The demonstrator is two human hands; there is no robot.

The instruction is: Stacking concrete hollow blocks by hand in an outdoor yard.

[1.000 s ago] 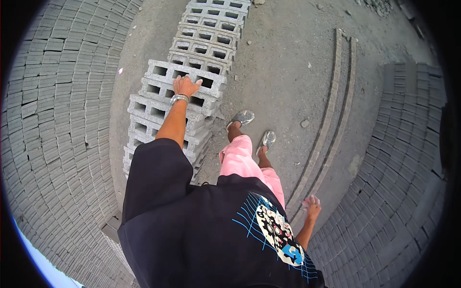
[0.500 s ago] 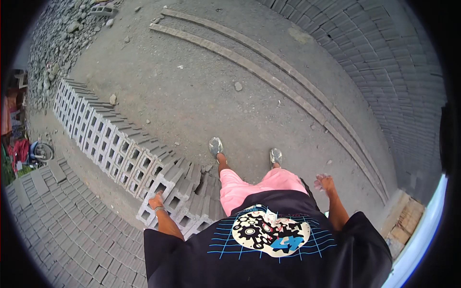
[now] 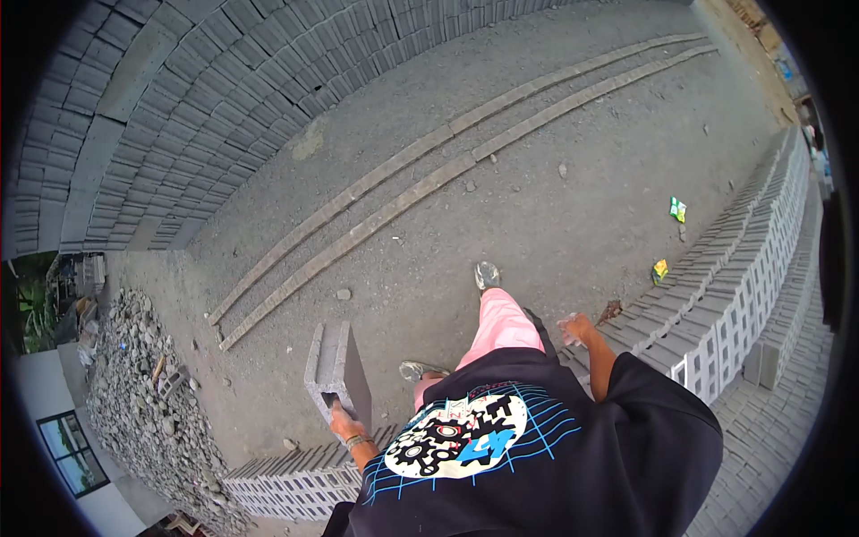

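Observation:
My left hand (image 3: 343,421) grips one end of a grey hollow concrete block (image 3: 349,371), which hangs off the ground in front of my left side. The fingers go into its hollow, so their tips are hidden. Out to my right, my right hand (image 3: 577,331) is held low with its fingers apart and nothing in it. Near it runs a long stack of concrete blocks (image 3: 716,313) with the hollows showing on its side.
Two long, low strips (image 3: 394,201) cross the ground ahead. A tall wall of stacked blocks (image 3: 242,80) stands at the far left. Loose stones (image 3: 143,403) are heaped at left, beside a low block row (image 3: 291,488). Two wrappers, one green (image 3: 677,209) and one yellow (image 3: 659,271), litter the right.
I have turned away from the stack on my left, which now shows on my right. The block has come off it in my left hand. My right hand stays free.

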